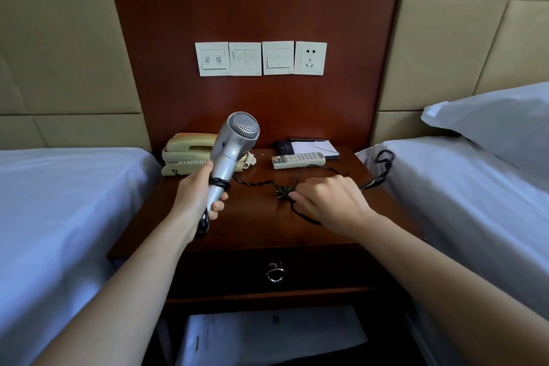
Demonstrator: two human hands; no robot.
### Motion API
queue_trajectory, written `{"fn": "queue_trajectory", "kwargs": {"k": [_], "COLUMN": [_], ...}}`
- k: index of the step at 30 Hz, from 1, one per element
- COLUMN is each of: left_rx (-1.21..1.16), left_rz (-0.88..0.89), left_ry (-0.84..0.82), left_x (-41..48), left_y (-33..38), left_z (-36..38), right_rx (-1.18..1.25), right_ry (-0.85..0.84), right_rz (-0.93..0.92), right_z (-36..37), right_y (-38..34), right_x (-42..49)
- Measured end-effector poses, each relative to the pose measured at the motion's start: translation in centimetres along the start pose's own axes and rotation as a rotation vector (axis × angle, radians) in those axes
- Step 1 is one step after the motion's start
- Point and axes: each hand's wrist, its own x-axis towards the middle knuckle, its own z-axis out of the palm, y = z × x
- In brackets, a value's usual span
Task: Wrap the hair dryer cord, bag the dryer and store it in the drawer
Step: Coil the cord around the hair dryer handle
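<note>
My left hand (196,196) grips the handle of a silver hair dryer (234,142), held upright above the wooden nightstand (255,226). A couple of turns of black cord (252,183) circle the handle just above my fingers. From there the cord runs right across the nightstand top to my right hand (329,202), which pinches it near the plug. A further loop of cord trails past that hand onto the right bed. The drawer (276,270) below, with a metal ring pull, is closed.
A beige telephone (184,154), a remote control (298,160) and a notepad (312,146) sit at the back of the nightstand. Beds (59,202) with white sheets flank it on both sides. Wall switches and a socket (310,58) are above. Papers lie on the lower shelf.
</note>
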Motion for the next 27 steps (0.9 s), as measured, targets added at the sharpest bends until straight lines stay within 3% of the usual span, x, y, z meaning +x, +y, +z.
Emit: {"fn": "queue_trajectory", "kwargs": {"k": [11,16,22,27], "left_rx": [0.525,0.847,1.041,1.15], "left_rz": [0.232,0.339,0.316,0.323], "left_ry": [-0.018,-0.052,-0.172,-0.143], "left_x": [-1.2,-2.0,-2.9,-4.1], "left_y": [-0.1,0.0,-0.5,-0.3], "left_z": [0.6,1.6,3.0,4.3], "right_rx": [0.013,0.068,0.138,0.275], "right_ry": [0.139,0.191,0.22,0.222], "right_rz": [-0.201,-0.19,-0.125,-0.092], "right_z": [-2.3,-2.9,-3.0,-3.3], "right_y": [-2.0,-2.4,-2.3,-2.9], "right_x": [1.7,2.5,3.0,3.0]}}
